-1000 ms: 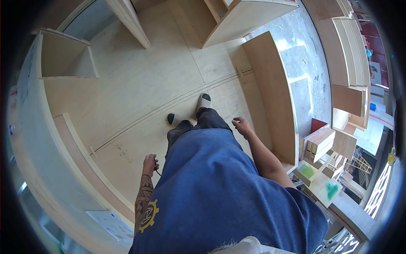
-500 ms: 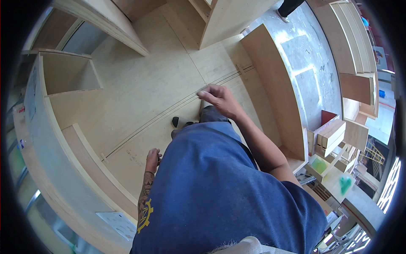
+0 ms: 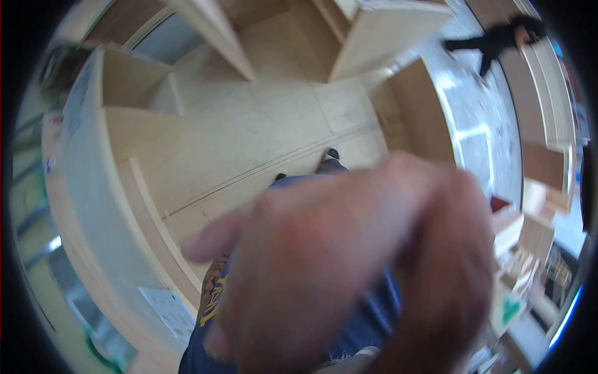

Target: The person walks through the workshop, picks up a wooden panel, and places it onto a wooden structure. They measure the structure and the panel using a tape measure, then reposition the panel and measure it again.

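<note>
Close to the camera, my right hand [image 3: 324, 243] fills the lower middle of the view, badly blurred. Its fingers point left, and I cannot make out whether they hold anything. Behind it shows part of my blue shirt [image 3: 389, 305] with yellow lettering. My tattooed left forearm [image 3: 213, 279] hangs at my side, but my left hand is hidden behind the right one. Below, my feet stand on a light plywood panel [image 3: 249, 128] with a long double line across it.
Wooden cabinet frames surround me: a long curved-looking one [image 3: 115, 206] at left, an upright panel [image 3: 367, 43] ahead and a low panel [image 3: 423, 112] at right. A person in black [image 3: 495, 42] walks on the grey floor [image 3: 476, 124] beyond. Stacked boards [image 3: 542, 87] stand farther right.
My right hand has come up from waist height to just before the camera. The view has tilted, and more of the walking person shows at upper right. My left hand has become hidden.
</note>
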